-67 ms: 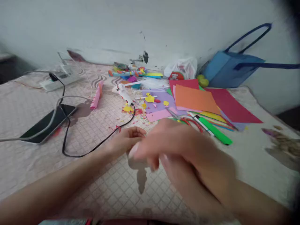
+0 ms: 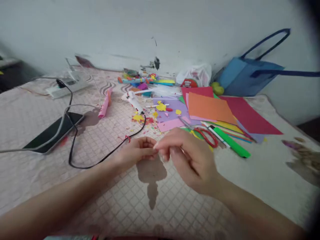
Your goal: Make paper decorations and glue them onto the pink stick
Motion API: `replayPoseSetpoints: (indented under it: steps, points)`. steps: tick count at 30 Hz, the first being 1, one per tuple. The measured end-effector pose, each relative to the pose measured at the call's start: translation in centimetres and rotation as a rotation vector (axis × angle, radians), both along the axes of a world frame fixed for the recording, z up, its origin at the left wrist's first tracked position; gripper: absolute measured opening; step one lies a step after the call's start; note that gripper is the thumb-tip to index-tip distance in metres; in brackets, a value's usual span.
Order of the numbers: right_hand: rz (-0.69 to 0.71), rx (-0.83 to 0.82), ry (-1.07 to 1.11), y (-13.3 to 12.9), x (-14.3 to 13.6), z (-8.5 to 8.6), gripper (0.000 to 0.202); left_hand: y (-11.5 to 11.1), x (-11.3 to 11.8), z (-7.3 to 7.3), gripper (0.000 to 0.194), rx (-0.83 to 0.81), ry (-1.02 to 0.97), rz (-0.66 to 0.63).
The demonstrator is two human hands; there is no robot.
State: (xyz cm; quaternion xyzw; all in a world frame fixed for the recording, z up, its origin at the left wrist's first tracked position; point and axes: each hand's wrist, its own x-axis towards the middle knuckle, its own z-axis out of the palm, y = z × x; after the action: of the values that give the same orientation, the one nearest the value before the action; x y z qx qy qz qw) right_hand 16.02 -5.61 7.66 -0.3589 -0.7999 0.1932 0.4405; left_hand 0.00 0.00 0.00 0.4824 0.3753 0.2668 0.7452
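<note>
My left hand [image 2: 140, 150] is over the middle of the patterned cloth, with its fingers curled and thumb pressed in. My right hand [image 2: 188, 155] meets it from the right, its thumb and fingers drawn together close to the left fingertips. Whatever lies between the fingers is hidden or too small to make out. A shadow falls on the cloth below both hands. Just beyond the right hand lie red-handled scissors [image 2: 208, 137], partly covered by it. The black cord of a white glue gun [image 2: 135, 102] runs past my left wrist.
Coloured sheets, an orange sheet [image 2: 212, 107] on top, lie at the right, near a green cutter-like tool [image 2: 231, 141]. Yellow scraps [image 2: 161, 107] and bits of paper are scattered mid-table. A rolled pink paper [image 2: 105, 103], a dark tablet-like slab [image 2: 53, 131] and a power strip [image 2: 66, 89] are left. A blue bag [image 2: 246, 76] stands back right.
My right hand has moved away from the camera and down to the left fingertips, uncovering more of the scissors' red handles. My left hand stays nearly in place.
</note>
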Motion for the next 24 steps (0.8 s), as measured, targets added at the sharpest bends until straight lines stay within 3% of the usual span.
replayPoseSetpoints:
  steps: [4, 7, 12, 24]
  points:
    - [-0.102, 0.009, 0.021, 2.3, 1.4, -4.9, 0.021, 0.1, 0.0, 0.1, 0.034, -0.129, -0.087, 0.024]
    - [-0.104, -0.042, -0.003, 2.6, 1.9, -6.6, 0.016, 0.1, 0.0, 0.2, 0.035, -0.178, -0.123, 0.043]
    - [-0.056, -0.067, -0.085, 2.4, 2.2, -7.5, 0.019, 0.1, -0.2, 0.4, 0.033, -0.186, -0.125, 0.039]
    - [-0.018, 0.057, -0.209, 2.6, 2.5, -8.6, 0.019, -0.1, -0.1, 0.5, 0.031, -0.190, -0.114, 0.039]
